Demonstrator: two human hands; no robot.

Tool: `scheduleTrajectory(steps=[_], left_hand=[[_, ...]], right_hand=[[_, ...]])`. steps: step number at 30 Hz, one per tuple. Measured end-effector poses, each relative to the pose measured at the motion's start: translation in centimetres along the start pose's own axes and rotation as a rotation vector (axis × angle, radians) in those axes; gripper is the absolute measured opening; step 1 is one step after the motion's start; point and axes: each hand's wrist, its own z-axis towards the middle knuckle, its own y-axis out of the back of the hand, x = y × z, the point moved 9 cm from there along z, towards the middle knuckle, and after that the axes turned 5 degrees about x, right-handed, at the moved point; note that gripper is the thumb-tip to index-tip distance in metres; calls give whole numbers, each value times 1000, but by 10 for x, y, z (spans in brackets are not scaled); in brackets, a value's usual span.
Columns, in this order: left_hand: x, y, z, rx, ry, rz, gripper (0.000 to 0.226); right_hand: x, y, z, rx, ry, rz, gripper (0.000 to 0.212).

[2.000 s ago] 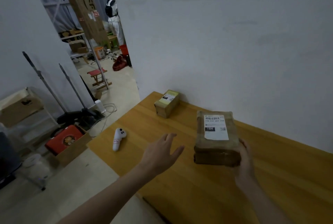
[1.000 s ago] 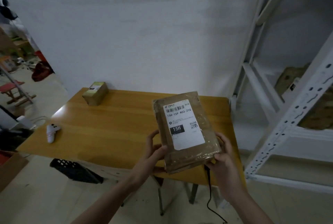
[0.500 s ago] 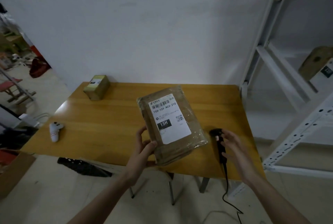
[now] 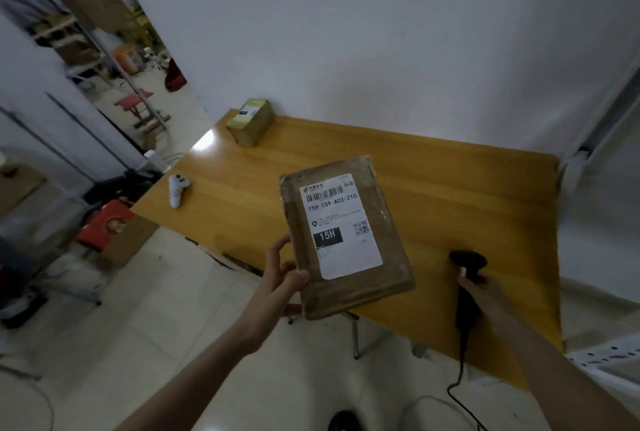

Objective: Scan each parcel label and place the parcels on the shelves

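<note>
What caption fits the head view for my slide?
Left hand holds a labelled parcel above the table while the right hand grips the scanner.

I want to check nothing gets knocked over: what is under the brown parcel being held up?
The left hand grips the parcel; beneath shows table edge. Whatever lies directly behind is hidden.

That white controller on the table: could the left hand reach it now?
Probably not right away. The left hand grips the parcel, so it isn't free, though bare table lies before the white controller.
</note>
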Motion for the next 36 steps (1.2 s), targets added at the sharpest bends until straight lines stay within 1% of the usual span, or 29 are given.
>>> scheduleTrajectory(steps=[4, 7, 9, 11, 13, 16, 19, 20, 21, 23, 26, 29, 31, 33, 36], left_hand=[[-4, -13, -8, -29, -17, 17, 70], [-5, -24, -10, -37, -37, 24, 69], [-7, -33, -9, -29, -70, 14, 77], [-6, -43, -4, -15, -97, 21, 87], [-5, -53, 1, -19, -125, 45, 88], [-3, -68, 11, -22, -170, 118, 77], [-5, -84, 19, 8, -201, 160, 73], [-5, -90, 22, 28, -207, 166, 74], [-5, -95, 25, 53, -212, 174, 76], [-8, -104, 29, 93, -234, 183, 78], [-13, -111, 33, 123, -259, 203, 78], [-15, -115, 36, 152, -267, 229, 78], [-12, -117, 39, 167, -264, 256, 80], [-10, -119, 40, 186, -270, 289, 83], [-8, -123, 41, 215, -273, 288, 83]], right_hand=[[-4, -2, 15, 61, -63, 68, 72], [-5, 1, 2, 54, -79, 64, 55], [0, 8, -18, 28, -50, 37, 46], [21, 17, -53, 10, 45, 16, 32], [48, 31, -103, -36, 149, 6, 13], [87, 53, -197, -98, 304, -3, 17], [117, 47, -279, -24, 460, -81, 22], [122, 41, -295, -18, 509, -109, 23], [125, 39, -304, -45, 550, -135, 23], [128, 31, -311, -83, 602, -152, 26], [125, 16, -307, -28, 556, -81, 18], [126, 13, -306, -48, 574, -79, 14], [129, 14, -305, -85, 615, -118, 16], [128, 15, -301, -110, 617, -164, 19], [127, 15, -297, -121, 630, -167, 24]])
